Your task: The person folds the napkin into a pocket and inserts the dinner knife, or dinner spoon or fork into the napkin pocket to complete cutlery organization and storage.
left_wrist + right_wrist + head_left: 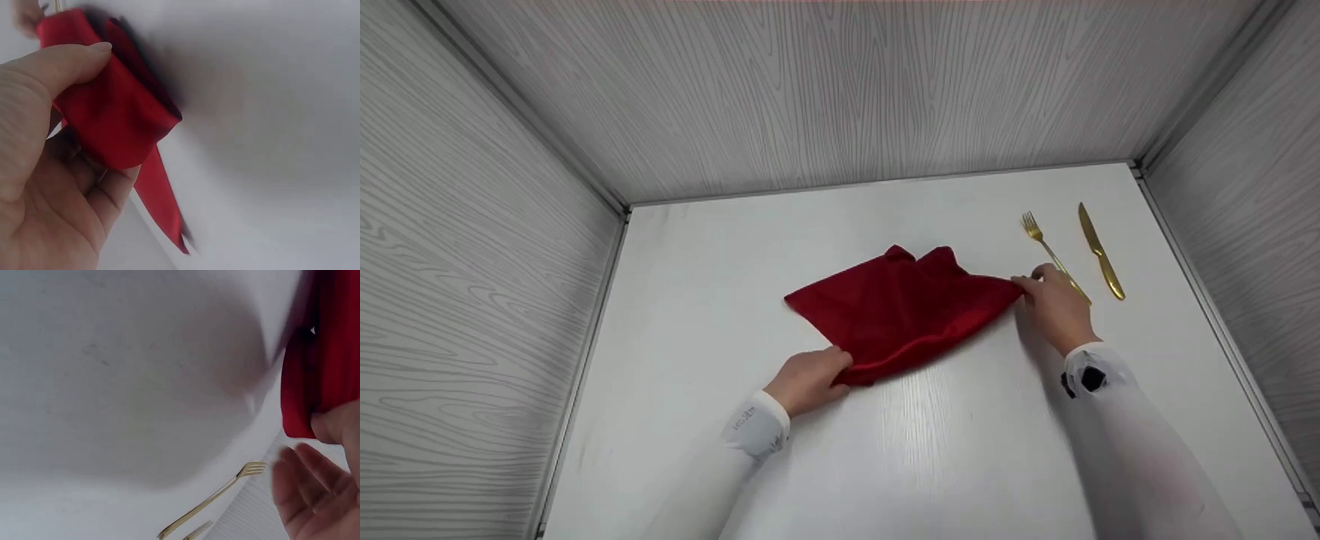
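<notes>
A red satin cloth napkin (900, 307), partly folded with two peaks along its far edge, is spread between both hands. At its near left end, my left hand (810, 379) pinches the edge; the left wrist view shows the thumb on top of the red fabric (112, 118) and the fingers beneath. My right hand (1057, 306) pinches the napkin's right corner. In the right wrist view that hand's thumb presses on the red corner (301, 388) while other fingers stand apart below. A gold fork (1036, 234) lies just beyond the right hand, which overlaps its handle.
Right of the fork lies a gold knife (1099, 251), roughly alongside it. The white table (697, 262) is bounded by grey wood-grain panels at the back (840, 97), left and right.
</notes>
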{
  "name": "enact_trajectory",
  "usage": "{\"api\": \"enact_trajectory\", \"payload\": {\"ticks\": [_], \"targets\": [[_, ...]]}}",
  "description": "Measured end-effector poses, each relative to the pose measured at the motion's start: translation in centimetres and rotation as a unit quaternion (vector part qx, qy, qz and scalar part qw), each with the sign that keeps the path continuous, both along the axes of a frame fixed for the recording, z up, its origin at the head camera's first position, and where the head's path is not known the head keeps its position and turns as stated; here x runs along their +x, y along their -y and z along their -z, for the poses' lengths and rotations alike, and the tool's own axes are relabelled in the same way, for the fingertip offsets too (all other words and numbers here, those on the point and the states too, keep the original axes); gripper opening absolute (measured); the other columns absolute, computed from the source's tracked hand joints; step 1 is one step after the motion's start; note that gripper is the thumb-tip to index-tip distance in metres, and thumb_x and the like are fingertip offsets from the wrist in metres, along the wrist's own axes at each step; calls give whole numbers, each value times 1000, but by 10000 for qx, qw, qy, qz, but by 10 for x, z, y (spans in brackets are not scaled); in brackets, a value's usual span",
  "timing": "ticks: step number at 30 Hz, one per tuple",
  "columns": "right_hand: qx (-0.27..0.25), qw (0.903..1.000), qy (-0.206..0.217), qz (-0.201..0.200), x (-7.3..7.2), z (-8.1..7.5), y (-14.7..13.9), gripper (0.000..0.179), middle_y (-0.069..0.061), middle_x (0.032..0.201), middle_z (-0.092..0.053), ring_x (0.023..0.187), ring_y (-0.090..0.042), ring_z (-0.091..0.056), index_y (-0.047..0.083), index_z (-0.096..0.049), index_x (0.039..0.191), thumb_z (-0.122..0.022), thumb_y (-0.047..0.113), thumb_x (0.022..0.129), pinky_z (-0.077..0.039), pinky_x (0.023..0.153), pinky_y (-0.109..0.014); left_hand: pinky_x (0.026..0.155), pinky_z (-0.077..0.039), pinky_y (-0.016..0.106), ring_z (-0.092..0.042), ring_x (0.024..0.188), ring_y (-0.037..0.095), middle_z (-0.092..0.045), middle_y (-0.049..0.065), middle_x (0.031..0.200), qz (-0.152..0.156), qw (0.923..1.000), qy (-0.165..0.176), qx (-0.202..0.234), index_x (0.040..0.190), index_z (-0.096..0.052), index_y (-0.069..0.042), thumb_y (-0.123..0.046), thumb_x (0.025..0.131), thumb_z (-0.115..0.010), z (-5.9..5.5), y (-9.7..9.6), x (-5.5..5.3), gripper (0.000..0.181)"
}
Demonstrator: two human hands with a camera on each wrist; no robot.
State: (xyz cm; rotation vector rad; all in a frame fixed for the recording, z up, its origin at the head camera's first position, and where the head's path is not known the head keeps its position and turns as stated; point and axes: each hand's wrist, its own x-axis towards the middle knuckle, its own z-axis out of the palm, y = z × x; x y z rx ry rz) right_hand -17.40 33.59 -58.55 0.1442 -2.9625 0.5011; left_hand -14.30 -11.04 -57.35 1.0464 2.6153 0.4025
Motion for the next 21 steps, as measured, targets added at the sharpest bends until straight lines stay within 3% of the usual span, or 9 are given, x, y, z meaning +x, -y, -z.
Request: {"api": "enact_trajectory", "payload": {"ticks": [2,4,6,8,11,14,18,21], "targets": [[-189,9995,-63,240,-2,-1,0,34,-21,111,-63,97,-42,-64,9,-74,130,-60,3,101,-56,73,-56,77,-54,28,-59,83,10,-69,-5,102,252,9991,347,50,114,-70,-19,-32,99,-74,-4,-9,6,20],[-341,9989,82,317,-5,-2,1,36,-23,111,-64,99,-43,-64,7,-72,135,-56,4,102,-55,77,-57,91,-57,31,-65,98,9,-71,-8,118,270,9951,933,194,131,-69,-24,-41,102,-68,-8,-15,9,34],[-455,9978,399,273,-7,-3,4,43,-28,124,-63,110,-48,-64,4,-63,144,-53,4,103,-56,87,-60,107,-54,35,-65,120,11,-68,-10,136,77,9888,1428,426,146,-63,-28,-47,105,-60,-10,-19,7,45],[-540,9962,659,200,-8,-4,6,51,-32,143,-55,127,-53,-56,0,-51,153,-49,3,102,-51,99,-64,117,-47,39,-59,136,15,-62,-8,149,-197,9855,1549,659,153,-57,-28,-44,109,-53,-11,-19,-1,47],[-464,9967,663,97,-6,-4,15,55,-33,157,-44,139,-57,-45,-3,-45,156,-47,3,102,-44,110,-68,124,-39,42,-50,148,23,-55,1,158,-434,9934,833,652,156,-54,-19,-27,109,-50,-9,-13,-22,47],[-189,9997,165,-43,1,-5,29,44,-28,149,-54,135,-53,-49,-1,-61,144,-52,8,102,-45,108,-67,127,-33,46,-42,153,30,-49,9,163,-654,9977,27,181,157,-50,-11,-16,107,-52,-1,-2,-42,50],[128,9984,-477,-277,15,-8,52,32,-21,135,-65,127,-45,-54,2,-76,123,-57,18,103,-48,102,-62,130,-27,50,-31,159,32,-36,13,171,-827,9946,-186,-607,162,-41,-9,-22,109,-55,16,13,-56,57],[247,9978,-360,-497,26,-9,68,33,-19,128,-68,121,-41,-57,3,-78,117,-59,27,104,-50,100,-57,130,-27,50,-28,160,33,-31,15,172,-948,9900,-238,-1020,165,-37,-10,-29,110,-54,25,21,-56,60]]}}
